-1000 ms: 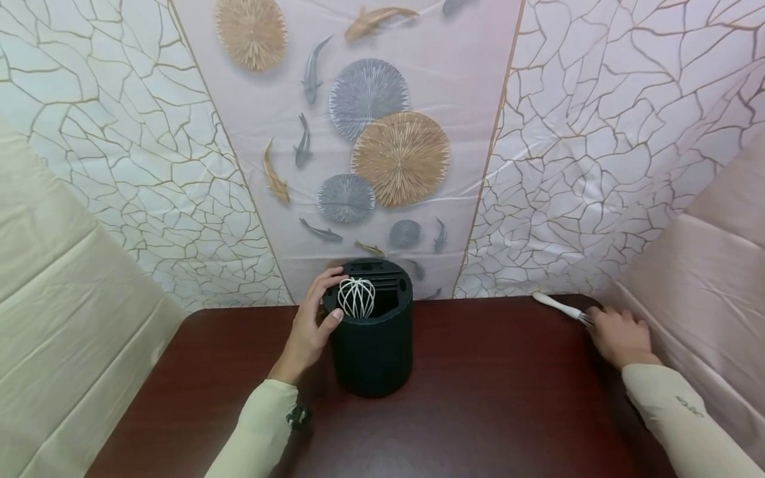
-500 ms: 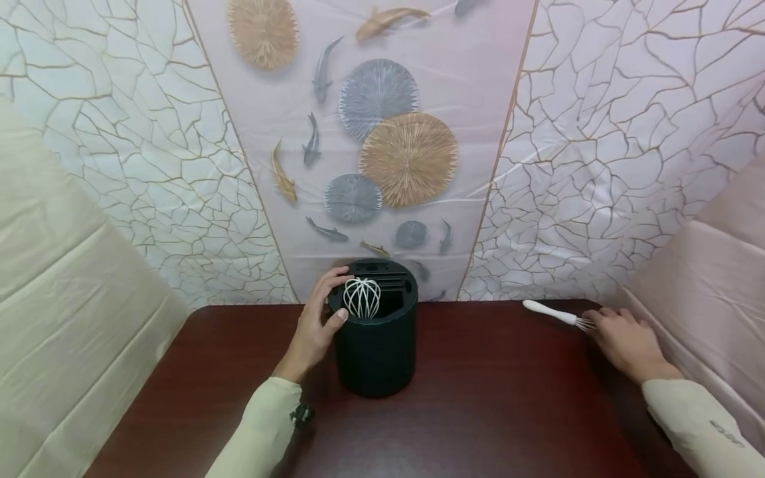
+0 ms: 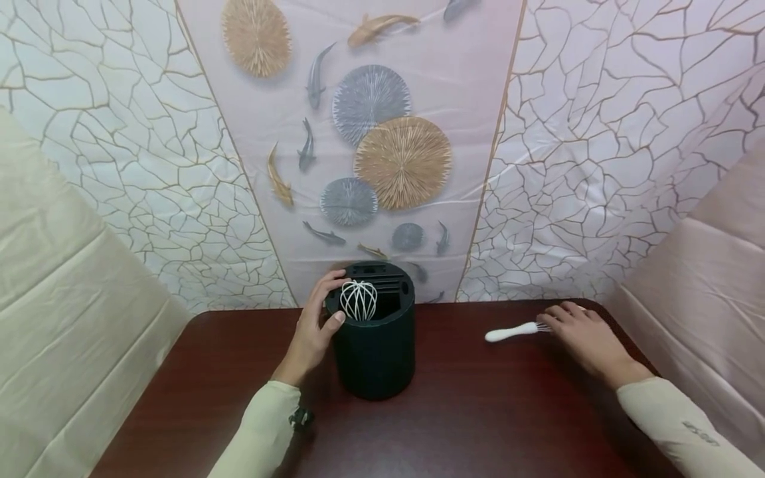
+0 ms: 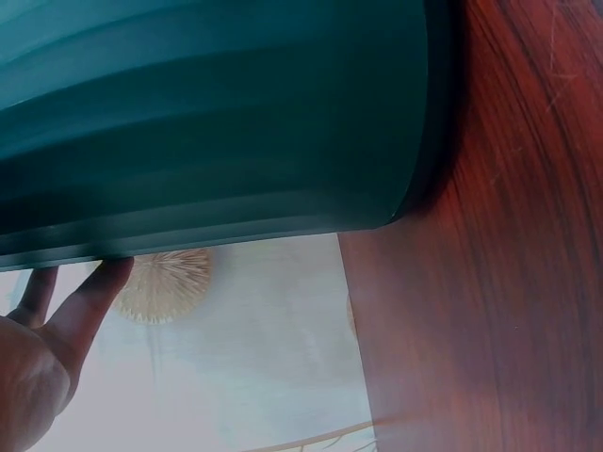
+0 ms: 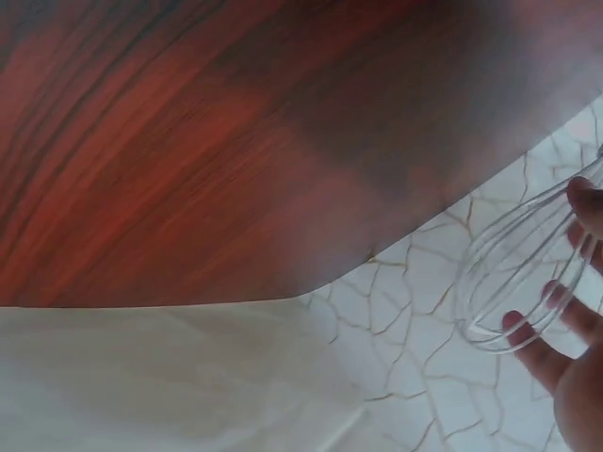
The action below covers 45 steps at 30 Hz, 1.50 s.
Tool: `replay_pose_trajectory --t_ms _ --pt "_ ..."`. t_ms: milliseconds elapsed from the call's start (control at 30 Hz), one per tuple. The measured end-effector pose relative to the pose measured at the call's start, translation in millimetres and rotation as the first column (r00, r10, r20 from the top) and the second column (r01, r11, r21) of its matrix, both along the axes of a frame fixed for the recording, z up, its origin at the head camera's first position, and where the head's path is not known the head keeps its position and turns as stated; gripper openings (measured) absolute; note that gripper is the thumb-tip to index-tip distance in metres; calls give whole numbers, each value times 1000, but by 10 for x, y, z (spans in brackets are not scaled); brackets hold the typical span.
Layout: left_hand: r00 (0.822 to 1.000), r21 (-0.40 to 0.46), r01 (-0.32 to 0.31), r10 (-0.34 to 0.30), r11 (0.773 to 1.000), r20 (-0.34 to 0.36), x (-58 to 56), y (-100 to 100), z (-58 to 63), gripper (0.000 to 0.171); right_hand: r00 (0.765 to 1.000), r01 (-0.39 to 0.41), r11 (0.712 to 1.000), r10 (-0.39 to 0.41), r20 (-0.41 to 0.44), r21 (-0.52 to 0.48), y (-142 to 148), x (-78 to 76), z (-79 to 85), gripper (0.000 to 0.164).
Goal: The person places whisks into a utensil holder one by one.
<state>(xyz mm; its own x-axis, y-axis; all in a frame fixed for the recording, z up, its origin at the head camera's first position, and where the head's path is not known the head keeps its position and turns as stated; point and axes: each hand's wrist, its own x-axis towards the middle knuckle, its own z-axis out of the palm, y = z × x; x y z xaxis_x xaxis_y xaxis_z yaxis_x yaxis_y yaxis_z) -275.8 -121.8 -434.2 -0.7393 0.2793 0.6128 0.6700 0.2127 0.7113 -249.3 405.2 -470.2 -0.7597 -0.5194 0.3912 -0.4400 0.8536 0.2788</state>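
A dark green cylindrical utensil holder [image 3: 375,362] stands upright on the table, its top divided into slots and openings. My left hand [image 3: 312,332] holds its left side near the rim, thumb in front and fingers behind; the left wrist view shows fingertips [image 4: 115,268] against the ribbed wall. Out of the holder's larger opening rises the wire head of a whisk [image 3: 358,300]. Over the table's right part, my right hand [image 3: 588,342] grips a second whisk [image 3: 512,332] by its wires, the white handle pointing left. In the right wrist view thumb and fingers pinch the wire loops [image 5: 509,264].
The dark red wooden table [image 3: 472,411] has rounded back corners. Behind it hangs a patterned cloth wall [image 3: 556,219], close to the holder's back. Pale padded panels flank both sides, the right panel [image 3: 699,312] near my right forearm.
My right hand has drawn the second whisk leftward and toward me from the table's back right corner, its handle now lying more level. The left hand and the holder have stayed in place.
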Motion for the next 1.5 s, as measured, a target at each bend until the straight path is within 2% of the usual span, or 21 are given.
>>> replay_pose_trajectory --t_ms 300,467,700,933,1000,1333,1400,1500 --pt "1000 5 1 -1 1000 -18 6 4 8 54 979 -175 981 182 -91 84 -179 -181 -101 43" --pt "1000 9 2 -2 1000 -24 7 11 -1 54 952 -266 952 284 -113 155 -256 -274 -162 39" --pt "1000 -1 -10 10 1000 -25 7 6 -11 55 925 -336 909 368 -93 248 -343 -349 -229 50" --pt "1000 6 -4 5 1000 -24 -1 11 -7 55 858 -459 852 498 -122 252 -349 -470 -290 46" --pt "1000 5 -5 5 1000 -24 4 16 -6 56 846 -481 841 520 -119 249 -344 -488 -301 46" --pt "999 10 -5 6 1000 -34 -8 16 -25 55 842 -487 829 529 -104 274 -279 -498 -373 46" --pt "999 8 -8 8 1000 -36 -14 16 -31 55 851 -477 838 516 -102 265 -283 -473 -379 46" --pt "999 5 -13 13 1000 -35 -18 15 -38 55 876 -447 868 474 -88 218 -297 -432 -356 49"
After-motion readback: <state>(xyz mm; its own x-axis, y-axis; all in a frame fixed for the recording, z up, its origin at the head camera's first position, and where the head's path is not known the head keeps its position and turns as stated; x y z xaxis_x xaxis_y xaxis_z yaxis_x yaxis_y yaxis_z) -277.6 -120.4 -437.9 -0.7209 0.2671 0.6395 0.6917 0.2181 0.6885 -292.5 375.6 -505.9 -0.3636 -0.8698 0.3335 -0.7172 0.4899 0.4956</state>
